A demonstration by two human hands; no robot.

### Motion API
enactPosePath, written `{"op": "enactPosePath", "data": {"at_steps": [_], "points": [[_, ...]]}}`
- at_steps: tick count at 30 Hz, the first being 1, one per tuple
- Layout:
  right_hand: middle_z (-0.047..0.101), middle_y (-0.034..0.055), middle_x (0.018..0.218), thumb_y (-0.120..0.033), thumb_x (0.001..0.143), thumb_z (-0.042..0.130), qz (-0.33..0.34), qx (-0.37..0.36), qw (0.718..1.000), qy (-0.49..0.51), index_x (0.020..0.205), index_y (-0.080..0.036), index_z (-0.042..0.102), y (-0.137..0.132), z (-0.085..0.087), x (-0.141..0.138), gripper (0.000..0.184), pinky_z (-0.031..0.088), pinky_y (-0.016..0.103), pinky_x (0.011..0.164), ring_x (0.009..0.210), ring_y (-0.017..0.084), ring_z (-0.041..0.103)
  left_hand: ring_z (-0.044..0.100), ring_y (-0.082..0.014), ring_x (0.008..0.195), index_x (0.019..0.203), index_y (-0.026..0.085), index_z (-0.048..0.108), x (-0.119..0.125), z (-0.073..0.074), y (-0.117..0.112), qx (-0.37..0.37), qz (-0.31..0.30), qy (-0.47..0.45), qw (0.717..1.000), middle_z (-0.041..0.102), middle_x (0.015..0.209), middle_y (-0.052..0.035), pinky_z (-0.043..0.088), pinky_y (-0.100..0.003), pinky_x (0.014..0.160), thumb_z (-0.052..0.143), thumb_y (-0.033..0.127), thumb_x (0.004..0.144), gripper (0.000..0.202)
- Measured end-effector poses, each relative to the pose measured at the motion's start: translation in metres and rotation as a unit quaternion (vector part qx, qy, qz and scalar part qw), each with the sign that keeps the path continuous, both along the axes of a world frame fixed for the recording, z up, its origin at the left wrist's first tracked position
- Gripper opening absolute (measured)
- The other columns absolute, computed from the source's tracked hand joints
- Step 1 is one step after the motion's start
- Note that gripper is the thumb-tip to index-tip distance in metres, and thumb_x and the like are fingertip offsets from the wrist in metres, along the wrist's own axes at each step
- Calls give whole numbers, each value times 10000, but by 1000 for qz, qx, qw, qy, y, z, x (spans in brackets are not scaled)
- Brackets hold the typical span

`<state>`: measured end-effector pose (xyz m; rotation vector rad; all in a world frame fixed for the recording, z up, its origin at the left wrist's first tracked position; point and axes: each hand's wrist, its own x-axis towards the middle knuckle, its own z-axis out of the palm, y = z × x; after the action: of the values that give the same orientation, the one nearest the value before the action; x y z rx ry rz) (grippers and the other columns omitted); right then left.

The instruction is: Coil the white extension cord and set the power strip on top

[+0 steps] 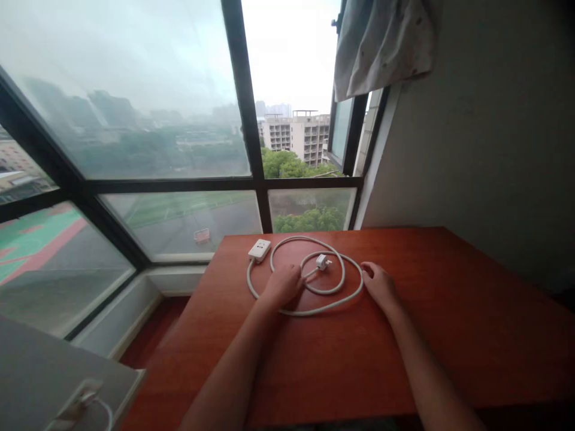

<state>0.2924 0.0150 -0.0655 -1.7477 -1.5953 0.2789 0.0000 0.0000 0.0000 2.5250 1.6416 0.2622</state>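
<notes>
Cord [309, 313] looped on table [341, 365], centre of frame. My left hand [284, 285] curled near plug [321, 262], right hand [378, 284] at outer loop's right edge; can't tell whether either pinches. Crossed loops could snag plug if pulled unevenly.

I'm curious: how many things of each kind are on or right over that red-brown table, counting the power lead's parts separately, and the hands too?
White rectangular plastic socket block: 1
White plastic pronged plug: 1
Long white looped cable: 1
Bare hands, being the left hand and right hand: 2
Total: 5
</notes>
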Motion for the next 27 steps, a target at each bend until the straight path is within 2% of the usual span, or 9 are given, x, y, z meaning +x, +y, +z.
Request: {"op": "enactPosePath", "data": {"at_steps": [7, 10, 13, 15, 18, 21, 23, 25, 27], "points": [[677, 116, 1051, -204, 859, 416, 25, 82, 994, -73, 1041, -170, 651, 3, 19, -19, 299, 447, 320, 872, 956, 224, 616, 611, -217, 839, 873, 180, 603, -2, 9, -3, -31, -25, -25, 999, 646, 922, -98, 410, -288, 687, 387, 397, 940, 313], [691, 118, 1000, -207, 870, 430, 44, 20, 994, -98, 1004, -177, 657, 12, 28, -36, 265, 446, 290, 801, 904, 216, 632, 577, -186, 764, 804, 183, 567, -2, 13, -2, -62, -66, -79, 993, 625, 829, -66, 380, -271, 650, 372, 395, 939, 318], [697, 132, 919, -215, 838, 502, 33, -58, 992, -106, 947, -170, 662, 25, 30, -51, 199, 436, 286, 740, 847, 223, 638, 501, -139, 658, 752, 183, 502, 2, 11, -2, -109, -78, -195, 972, 551, 725, -19, 357, -250, 604, 364, 393, 932, 309], [695, 133, 879, -227, 812, 538, 31, -83, 995, -49, 907, -166, 667, 33, 28, -57, 171, 434, 287, 717, 825, 225, 637, 439, -111, 593, 747, 183, 463, 6, 8, -2, -156, -74, -309, 935, 479, 667, 14, 342, -232, 561, 375, 420, 920, 306], [688, 93, 800, -285, 833, 498, 57, -90, 992, 60, 846, -176, 673, 41, 25, -63, 206, 442, 274, 678, 786, 208, 628, 346, -73, 509, 760, 185, 422, 10, 7, -2, -227, -58, -481, 845, 390, 609, 57, 300, -200, 491, 419, 501, 885, 340], [652, 46, 719, -371, 869, 431, 85, -80, 979, 165, 902, -167, 667, 37, 28, -67, 315, 439, 251, 592, 681, 176, 598, 280, -47, 437, 754, 183, 411, 14, 11, -3, -261, -22, -588, 765, 342, 545, 88, 238, -178, 437, 491, 531, 847, 369], [627, 31, 715, -411, 845, 488, 120, -60, 939, 316, 987, -146, 652, 27, 37, -69, 342, 430, 241, 555, 626, 153, 566, 334, -49, 415, 751, 178, 422, 17, 17, -4, -254, 2, -641, 724, 374, 510, 86, 266, -173, 431, 540, 490, 835, 344], [628, 30, 777, -408, 789, 602, 175, -35, 873, 454, 1055, -149, 640, 13, 50, -72, 373, 439, 234, 570, 640, 135, 558, 468, -75, 451, 795, 167, 458, 20, 25, -7, -243, 25, -697, 674, 476, 526, 55, 364, -184, 471, 569, 435, 835, 293], [641, 45, 864, -398, 781, 644, 226, -14, 831, 509, 1105, -174, 637, -3, 65, -78, 394, 460, 242, 607, 686, 133, 568, 600, -120, 568, 912, 153, 504, 22, 34, -10, -245, 49, -752, 610, 598, 626, 4, 473, -232, 577, 583, 378, 842, 249]]}}
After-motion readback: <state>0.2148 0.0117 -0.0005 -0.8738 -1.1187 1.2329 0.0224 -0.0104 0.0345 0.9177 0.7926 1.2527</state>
